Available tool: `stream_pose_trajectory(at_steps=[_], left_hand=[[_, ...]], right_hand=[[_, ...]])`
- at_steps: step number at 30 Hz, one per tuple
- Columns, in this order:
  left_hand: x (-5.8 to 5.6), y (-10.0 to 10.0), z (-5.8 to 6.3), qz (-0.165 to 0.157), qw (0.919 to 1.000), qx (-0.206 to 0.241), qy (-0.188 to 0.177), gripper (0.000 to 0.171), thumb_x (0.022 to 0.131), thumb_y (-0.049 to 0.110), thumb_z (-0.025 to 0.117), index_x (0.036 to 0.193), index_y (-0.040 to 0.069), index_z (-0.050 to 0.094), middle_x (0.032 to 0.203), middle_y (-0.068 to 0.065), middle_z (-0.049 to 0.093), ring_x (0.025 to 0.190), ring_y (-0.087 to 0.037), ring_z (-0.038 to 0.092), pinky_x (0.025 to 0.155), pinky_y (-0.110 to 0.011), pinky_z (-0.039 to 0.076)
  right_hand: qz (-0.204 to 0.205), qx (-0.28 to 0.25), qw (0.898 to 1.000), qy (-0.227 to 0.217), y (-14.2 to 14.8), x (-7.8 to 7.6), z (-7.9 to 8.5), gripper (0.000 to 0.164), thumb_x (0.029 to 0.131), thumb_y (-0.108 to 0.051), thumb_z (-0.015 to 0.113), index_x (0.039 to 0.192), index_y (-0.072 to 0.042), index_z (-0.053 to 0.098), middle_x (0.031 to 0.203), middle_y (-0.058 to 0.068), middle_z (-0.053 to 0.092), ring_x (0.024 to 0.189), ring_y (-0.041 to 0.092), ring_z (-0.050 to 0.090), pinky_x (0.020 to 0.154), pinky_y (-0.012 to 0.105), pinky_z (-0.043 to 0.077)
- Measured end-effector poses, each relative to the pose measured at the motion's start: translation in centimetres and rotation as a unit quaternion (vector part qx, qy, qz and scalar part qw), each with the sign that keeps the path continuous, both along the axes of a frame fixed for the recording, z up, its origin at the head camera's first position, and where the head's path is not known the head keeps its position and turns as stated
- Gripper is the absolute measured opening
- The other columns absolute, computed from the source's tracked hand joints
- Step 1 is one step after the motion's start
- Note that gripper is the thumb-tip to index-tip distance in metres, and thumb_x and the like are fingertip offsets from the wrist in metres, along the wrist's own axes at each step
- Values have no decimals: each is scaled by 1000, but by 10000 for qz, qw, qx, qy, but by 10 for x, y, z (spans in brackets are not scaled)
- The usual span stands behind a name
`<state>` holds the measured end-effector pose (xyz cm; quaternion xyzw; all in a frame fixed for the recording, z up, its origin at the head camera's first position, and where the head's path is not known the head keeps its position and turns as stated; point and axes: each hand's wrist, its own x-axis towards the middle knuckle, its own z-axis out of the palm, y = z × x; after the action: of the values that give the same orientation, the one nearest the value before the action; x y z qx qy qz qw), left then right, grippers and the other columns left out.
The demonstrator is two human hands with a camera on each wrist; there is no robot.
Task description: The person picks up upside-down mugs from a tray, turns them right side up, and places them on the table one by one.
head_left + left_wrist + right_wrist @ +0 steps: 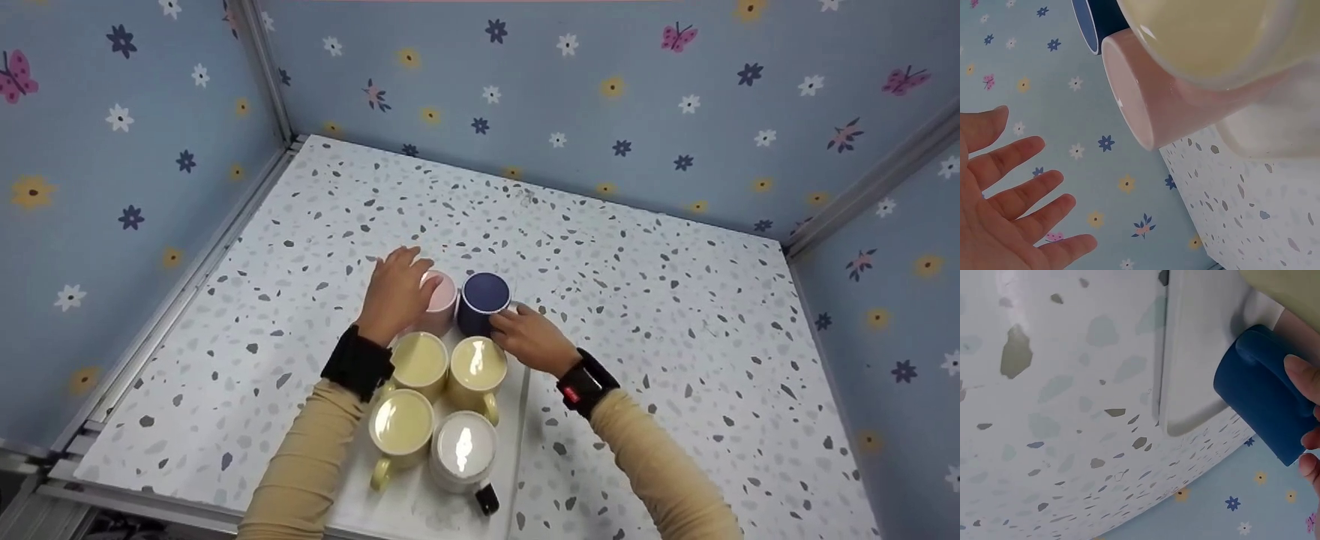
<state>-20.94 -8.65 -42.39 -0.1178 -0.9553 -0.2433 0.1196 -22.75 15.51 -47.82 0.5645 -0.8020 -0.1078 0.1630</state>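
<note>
On the right, the right hand (536, 341) grips the handle of a dark blue mug (486, 292). The right wrist view shows the thumb (1300, 374) on the handle and fingertips close to the mug's rim. This mug stands upright at the far end of a white tray (420, 514). Beside it is a pink mug (444, 304), partly covered by the left hand (396, 296) in the head view. From the left wrist, that hand's fingers look spread and apart from the pink mug (1174, 107), holding nothing.
Nearer on the tray stand yellow-lined mugs (420, 360), three in all, and a white mug (465, 446) with a black handle (487, 499). Under the tray lies a speckled tabletop (637, 315). Blue flowered panels (525, 82) enclose the back and sides.
</note>
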Motion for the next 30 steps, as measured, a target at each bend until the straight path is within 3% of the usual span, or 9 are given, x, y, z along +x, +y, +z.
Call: stream_pose_trajectory(at_steps=[6, 11, 16, 23, 30], left_hand=[[0, 0, -1, 6, 10000, 98, 3, 31, 91, 20, 58, 112, -3, 62, 125, -24, 52, 120, -39, 43, 98, -58, 31], [-1, 0, -1, 3, 9999, 126, -30, 31, 91, 20, 58, 112, -3, 62, 127, -24, 51, 121, -40, 42, 99, -57, 30], [0, 1, 0, 5, 9999, 130, -89, 32, 92, 21, 57, 113, -3, 61, 128, -24, 50, 122, -39, 42, 100, -56, 30], [0, -1, 0, 43, 10000, 61, 20, 31, 92, 21, 58, 112, -2, 62, 125, -23, 53, 120, -39, 44, 98, -56, 32], [-1, -1, -2, 13, 9998, 191, 22, 32, 93, 21, 57, 112, -3, 62, 123, -24, 54, 118, -38, 46, 98, -51, 34]], right_hand=[[465, 639, 9939, 767, 7, -1, 0, 19, 87, -11, 50, 78, -11, 66, 95, 0, 52, 85, 19, 48, 74, 36, 40], [512, 1328, 9831, 1155, 9, 0, 0, 13, 87, -15, 54, 81, -16, 66, 92, -3, 55, 84, 16, 49, 75, 36, 39], [235, 1400, 9809, 1328, 10, 1, -7, 13, 86, -19, 55, 80, -18, 65, 86, -3, 57, 83, 17, 50, 71, 34, 37], [-326, 1491, 9783, 1402, 6, 4, -19, 17, 86, -20, 53, 87, -16, 69, 92, 3, 58, 85, 20, 51, 68, 32, 38], [-324, 1254, 9821, 1367, 11, 3, -20, 13, 86, -16, 56, 82, -13, 69, 87, 2, 58, 83, 21, 52, 68, 32, 41]])
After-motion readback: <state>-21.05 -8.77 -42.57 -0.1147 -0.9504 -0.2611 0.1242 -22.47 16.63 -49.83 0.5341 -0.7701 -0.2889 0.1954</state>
